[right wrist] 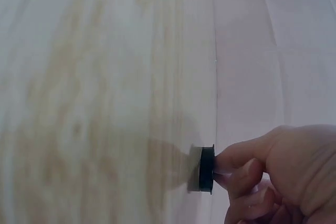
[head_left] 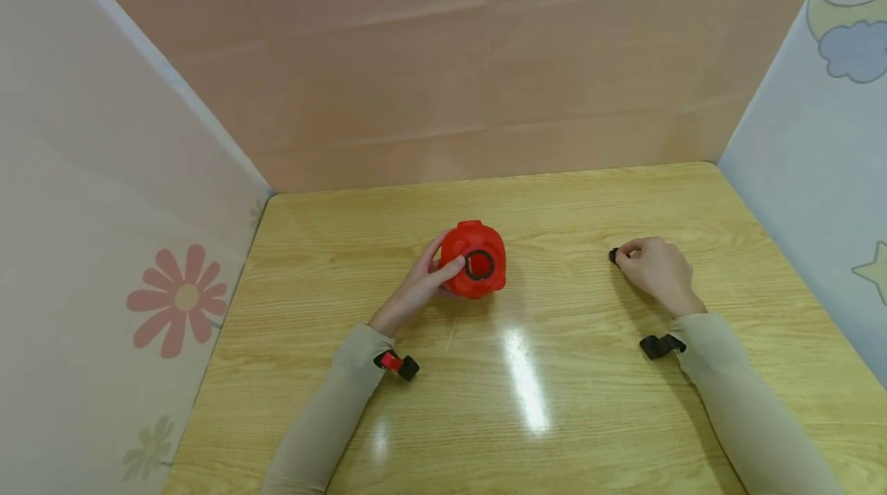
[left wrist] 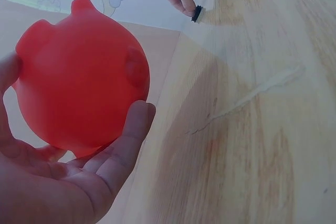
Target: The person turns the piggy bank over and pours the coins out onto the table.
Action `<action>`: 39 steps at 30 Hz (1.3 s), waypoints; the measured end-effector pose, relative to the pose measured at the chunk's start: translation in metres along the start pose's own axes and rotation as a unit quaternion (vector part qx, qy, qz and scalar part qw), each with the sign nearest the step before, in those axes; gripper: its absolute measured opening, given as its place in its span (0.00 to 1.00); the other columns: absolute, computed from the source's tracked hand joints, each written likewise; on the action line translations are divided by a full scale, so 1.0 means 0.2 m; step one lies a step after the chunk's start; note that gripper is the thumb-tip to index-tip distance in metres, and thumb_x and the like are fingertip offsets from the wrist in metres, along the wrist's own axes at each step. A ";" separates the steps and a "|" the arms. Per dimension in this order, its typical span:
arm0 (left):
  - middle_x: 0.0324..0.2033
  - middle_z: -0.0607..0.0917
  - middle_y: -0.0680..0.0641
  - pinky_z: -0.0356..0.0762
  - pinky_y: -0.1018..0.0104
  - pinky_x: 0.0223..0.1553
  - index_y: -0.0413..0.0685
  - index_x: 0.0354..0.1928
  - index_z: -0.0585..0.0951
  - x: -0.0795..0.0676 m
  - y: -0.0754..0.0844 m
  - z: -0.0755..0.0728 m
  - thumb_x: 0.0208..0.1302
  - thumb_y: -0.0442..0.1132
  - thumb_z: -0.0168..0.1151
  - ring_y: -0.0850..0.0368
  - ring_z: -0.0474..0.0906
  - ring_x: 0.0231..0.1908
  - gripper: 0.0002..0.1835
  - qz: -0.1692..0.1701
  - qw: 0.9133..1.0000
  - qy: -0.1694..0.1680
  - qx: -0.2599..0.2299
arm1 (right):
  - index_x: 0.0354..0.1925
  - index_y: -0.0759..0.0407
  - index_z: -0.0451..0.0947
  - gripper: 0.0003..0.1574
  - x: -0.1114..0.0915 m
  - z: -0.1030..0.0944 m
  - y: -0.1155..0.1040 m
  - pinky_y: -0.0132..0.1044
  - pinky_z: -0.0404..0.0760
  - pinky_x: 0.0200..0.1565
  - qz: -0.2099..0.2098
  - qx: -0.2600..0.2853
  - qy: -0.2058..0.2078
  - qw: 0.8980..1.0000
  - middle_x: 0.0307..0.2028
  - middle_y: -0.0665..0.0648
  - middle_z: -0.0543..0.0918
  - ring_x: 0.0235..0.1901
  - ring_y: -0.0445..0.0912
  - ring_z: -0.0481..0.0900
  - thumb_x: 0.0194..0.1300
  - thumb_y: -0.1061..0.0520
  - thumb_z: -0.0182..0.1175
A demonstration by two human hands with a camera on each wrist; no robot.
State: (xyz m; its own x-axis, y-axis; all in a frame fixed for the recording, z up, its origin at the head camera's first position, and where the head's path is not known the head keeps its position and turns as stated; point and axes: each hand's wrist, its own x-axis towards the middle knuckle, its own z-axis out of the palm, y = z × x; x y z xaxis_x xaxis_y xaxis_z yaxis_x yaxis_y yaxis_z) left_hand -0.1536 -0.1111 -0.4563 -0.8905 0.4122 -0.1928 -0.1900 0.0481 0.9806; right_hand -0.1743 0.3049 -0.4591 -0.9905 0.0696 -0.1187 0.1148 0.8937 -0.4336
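A yellowish wood-grain table [head_left: 568, 202] spreads below, its far corners rounded at ten and two o'clock. Its glossy surface throws back a long white glare [head_left: 524, 379] toward six o'clock and a fainter glare [head_left: 379, 439] toward eight. A black round cap [right wrist: 206, 169] is at two o'clock from the middle, its broad side parallel to the wood; whether it touches the surface cannot be told.

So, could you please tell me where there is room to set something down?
The tabletop is bare between the red object in the left hand and the black piece in the right hand, between the sleeves, and along the back wall. It's crowded around both hands.
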 end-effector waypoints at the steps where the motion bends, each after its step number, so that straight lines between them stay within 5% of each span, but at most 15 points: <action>1: 0.71 0.79 0.34 0.86 0.55 0.59 0.64 0.85 0.54 0.00 0.00 0.00 0.82 0.47 0.56 0.53 0.87 0.55 0.37 -0.001 1.000 0.001 0.001 | 0.52 0.63 0.88 0.25 0.00 0.00 0.00 0.38 0.68 0.20 0.000 -0.001 -0.001 1.000 0.39 0.65 0.90 0.22 0.49 0.75 0.73 0.47 0.54; 9: 0.71 0.79 0.34 0.86 0.56 0.58 0.64 0.85 0.53 0.00 0.01 0.00 0.82 0.47 0.56 0.54 0.87 0.54 0.37 -0.004 1.000 0.000 0.004 | 0.60 0.64 0.82 0.31 -0.04 -0.03 -0.10 0.36 0.64 0.18 -0.015 -0.011 -0.021 1.000 0.17 0.52 0.78 0.18 0.46 0.67 0.77 0.42 0.52; 15: 0.71 0.78 0.32 0.87 0.56 0.57 0.63 0.85 0.54 0.00 0.01 -0.01 0.81 0.46 0.57 0.55 0.87 0.52 0.38 -0.004 1.000 0.002 0.000 | 0.59 0.64 0.83 0.30 -0.08 -0.03 -0.25 0.38 0.70 0.19 -0.081 0.009 -0.010 0.997 0.30 0.57 0.89 0.19 0.46 0.75 0.79 0.42 0.55; 22: 0.68 0.79 0.30 0.87 0.54 0.56 0.61 0.85 0.54 0.00 0.00 -0.01 0.79 0.44 0.59 0.60 0.89 0.45 0.39 -0.004 1.000 0.001 -0.011 | 0.53 0.58 0.88 0.23 -0.12 0.03 -0.46 0.36 0.73 0.25 -0.182 0.078 -0.055 0.979 0.36 0.56 0.90 0.21 0.43 0.76 0.78 0.43 0.62; 28: 0.67 0.80 0.30 0.87 0.54 0.56 0.58 0.85 0.55 -0.01 0.01 -0.01 0.77 0.46 0.60 0.59 0.88 0.45 0.40 -0.006 1.000 0.008 -0.009 | 0.57 0.60 0.86 0.25 -0.12 0.10 -0.58 0.36 0.83 0.30 -0.184 0.185 -0.130 0.956 0.45 0.62 0.89 0.27 0.51 0.84 0.79 0.42 0.62; 35: 0.66 0.81 0.31 0.88 0.55 0.55 0.58 0.85 0.55 -0.01 0.02 -0.01 0.75 0.45 0.61 0.58 0.89 0.44 0.41 -0.008 1.000 0.010 -0.007 | 0.67 0.68 0.77 0.37 -0.12 0.16 -0.66 0.51 0.90 0.44 -0.172 0.217 -0.180 0.944 0.46 0.67 0.90 0.36 0.56 0.90 0.85 0.38 0.50; 39: 0.66 0.81 0.35 0.87 0.57 0.55 0.60 0.84 0.56 -0.01 0.02 -0.02 0.74 0.45 0.63 0.56 0.87 0.47 0.42 -0.011 1.000 0.011 -0.011 | 0.72 0.67 0.72 0.42 -0.12 0.18 -0.69 0.55 0.90 0.47 -0.154 0.257 -0.223 0.928 0.51 0.68 0.89 0.40 0.58 0.92 0.85 0.34 0.45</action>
State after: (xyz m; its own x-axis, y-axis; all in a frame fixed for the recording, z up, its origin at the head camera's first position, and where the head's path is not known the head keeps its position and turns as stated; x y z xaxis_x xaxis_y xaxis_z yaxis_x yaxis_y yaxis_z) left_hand -0.1538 -0.1156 -0.4523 -0.8946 0.3912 -0.2161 -0.2192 0.0373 0.9750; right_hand -0.1639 0.1630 -0.4289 -0.8651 -0.4476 -0.2264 -0.0346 0.5035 -0.8633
